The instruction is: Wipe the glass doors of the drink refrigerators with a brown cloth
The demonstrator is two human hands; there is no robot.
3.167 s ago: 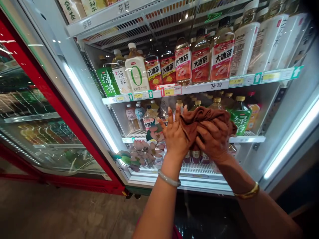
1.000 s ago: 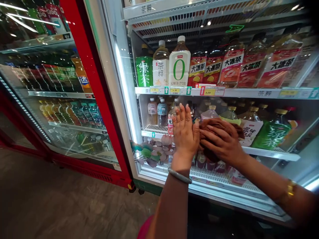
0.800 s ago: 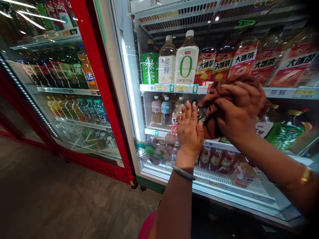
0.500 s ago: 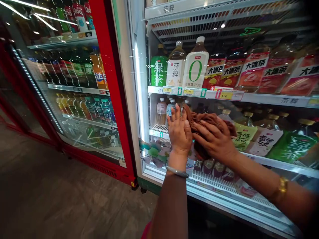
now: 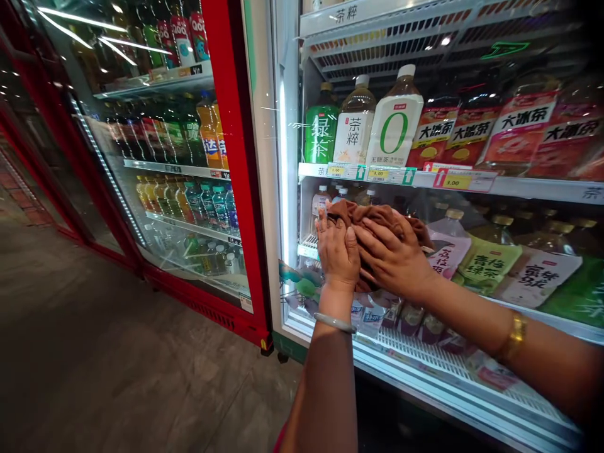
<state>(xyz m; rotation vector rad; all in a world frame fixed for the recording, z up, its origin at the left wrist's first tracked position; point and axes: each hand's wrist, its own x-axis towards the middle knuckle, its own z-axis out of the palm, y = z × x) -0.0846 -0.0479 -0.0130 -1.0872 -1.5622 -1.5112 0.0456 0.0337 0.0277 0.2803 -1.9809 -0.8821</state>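
Note:
A crumpled brown cloth (image 5: 362, 214) is pressed against the glass door of the drinks fridge in front of me. Spread over it, my right hand (image 5: 396, 257) holds it against the glass. My left hand (image 5: 338, 255) lies flat beside the right one, fingers stretched upward and overlapping the cloth's left edge. A pale bangle (image 5: 335, 323) circles my left wrist, and a gold band (image 5: 514, 336) is on my right wrist. Part of the cloth is hidden under both hands.
Behind the glass stand large tea bottles (image 5: 395, 119) above a shelf rail with price tags (image 5: 377, 174). Lower down are bottles with green and pale labels (image 5: 491, 264). Left of this fridge is a red-framed fridge (image 5: 236, 157), above a grey floor (image 5: 141, 352).
My view has turned slightly left. Both hands and the cloth have shifted left across the glass, and the left fingers now overlap the cloth more.

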